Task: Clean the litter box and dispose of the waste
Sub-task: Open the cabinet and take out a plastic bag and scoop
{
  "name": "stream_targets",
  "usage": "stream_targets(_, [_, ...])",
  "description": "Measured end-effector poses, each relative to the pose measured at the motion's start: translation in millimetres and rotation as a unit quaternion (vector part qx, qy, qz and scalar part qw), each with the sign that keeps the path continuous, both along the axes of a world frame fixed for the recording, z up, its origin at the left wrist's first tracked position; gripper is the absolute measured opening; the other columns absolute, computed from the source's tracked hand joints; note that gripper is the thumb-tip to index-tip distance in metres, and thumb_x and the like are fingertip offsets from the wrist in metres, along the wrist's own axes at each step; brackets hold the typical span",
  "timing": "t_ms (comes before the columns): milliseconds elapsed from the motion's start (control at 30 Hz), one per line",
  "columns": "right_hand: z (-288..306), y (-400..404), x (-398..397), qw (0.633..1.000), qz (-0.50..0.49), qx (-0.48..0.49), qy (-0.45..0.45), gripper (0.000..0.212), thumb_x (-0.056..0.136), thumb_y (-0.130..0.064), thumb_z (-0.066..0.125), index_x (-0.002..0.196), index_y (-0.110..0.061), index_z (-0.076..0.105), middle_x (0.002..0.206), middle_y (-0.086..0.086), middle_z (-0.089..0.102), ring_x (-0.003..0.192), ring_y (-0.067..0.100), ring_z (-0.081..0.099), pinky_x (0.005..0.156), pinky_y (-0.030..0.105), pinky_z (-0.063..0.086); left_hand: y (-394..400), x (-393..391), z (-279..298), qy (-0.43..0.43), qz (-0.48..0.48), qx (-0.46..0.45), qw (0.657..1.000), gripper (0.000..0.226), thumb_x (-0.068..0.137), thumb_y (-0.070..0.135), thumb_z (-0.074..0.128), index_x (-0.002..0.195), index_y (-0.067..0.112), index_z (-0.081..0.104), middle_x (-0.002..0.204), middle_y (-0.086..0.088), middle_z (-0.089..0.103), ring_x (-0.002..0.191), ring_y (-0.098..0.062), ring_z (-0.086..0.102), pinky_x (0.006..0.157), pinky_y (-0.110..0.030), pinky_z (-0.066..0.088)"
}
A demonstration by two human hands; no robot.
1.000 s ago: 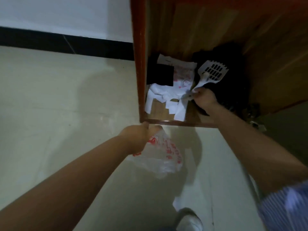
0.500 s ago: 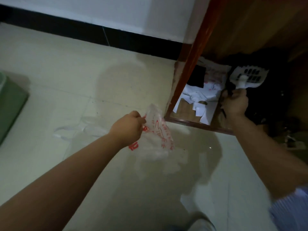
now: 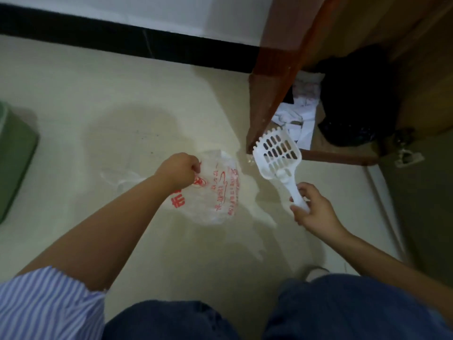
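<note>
The right hand (image 3: 316, 209) is clamped on the handle end of the white litter scoop (image 3: 279, 155). The scoop's long axis runs from that hand up and to the left, slotted head foremost, with the head in front of the wooden cabinet (image 3: 269, 94) corner. The left hand (image 3: 179, 170) is closed on the top edge of the clear plastic bag (image 3: 215, 192) with red print, which hangs above the floor (image 3: 98, 94).

The bag lies to the left of the scoop head, near but not touching it. The left hand is therefore the nearer to the bag mouth, which is not visibly open.

A green object (image 3: 14, 158) at the left edge may be the litter box; this cannot be confirmed.

Change from one second earlier: the scoop, then inside the cabinet beside the white papers (image 3: 301, 111), is now outside it.
</note>
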State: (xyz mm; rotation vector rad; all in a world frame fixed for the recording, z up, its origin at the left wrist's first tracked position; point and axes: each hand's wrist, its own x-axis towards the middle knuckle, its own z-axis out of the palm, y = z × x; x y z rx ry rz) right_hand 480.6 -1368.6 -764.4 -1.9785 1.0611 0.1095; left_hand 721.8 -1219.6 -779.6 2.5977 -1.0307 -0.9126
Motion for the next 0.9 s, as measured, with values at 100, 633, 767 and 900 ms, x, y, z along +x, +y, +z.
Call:
stream_targets(100, [-2.4,37.6,22.9,0.999,-0.029,0.029,-0.007,0.033,0.089,0.001,0.053,0.115,-0.01,0.037,0.083,0.0,0.051,0.062,0.014,0.054,0.051,0.021,0.048,54.7,6.0,-4.9,-0.002,0.057,0.009,0.998,0.024,0.088,0.003,0.048,0.104,0.004,0.066,0.114,-0.014,0.062,0.104,-0.028,0.057,0.086,-0.032,0.044])
stream_targets(633, [23.4,224.2,258.5,0.889,0.426,-0.159,-0.055,0.046,0.089,0.001,0.041,0.133,-0.008,0.039,0.122,0.018,0.05,0.103,0.035,0.054,0.079,0.033,0.044,258.9,52.4,31.3,-0.115,0.325,0.049,0.937,0.026,0.086,0.01,0.048,0.061,0.008,0.049,0.071,-0.008,0.054,0.081,-0.032,0.056,0.064,-0.026,0.037])
stream_targets(767, [33.6,284.5,305.3,0.803,0.504,-0.309,-0.074,0.049,0.088,-0.002,0.04,0.135,-0.012,0.039,0.12,0.017,0.047,0.097,0.033,0.054,0.069,0.031,0.034,323.5,49.4,38.7,-0.101,0.422,0.102,0.895,0.021,0.087,0.013,0.046,0.068,0.01,0.056,0.064,-0.002,0.048,0.075,-0.026,0.052,0.067,-0.028,0.041])
stream_targets(900, [34.1,352.7,343.8,0.769,0.529,-0.355,-0.051,0.044,0.088,-0.007,0.045,0.131,-0.012,0.043,0.128,0.016,0.043,0.112,0.032,0.047,0.086,0.036,0.039,386.2,40.3,41.1,-0.098,0.341,0.234,0.905,0.024,0.085,0.016,0.051,0.105,0.014,0.065,0.103,-0.006,0.059,0.104,-0.024,0.055,0.086,-0.031,0.041])
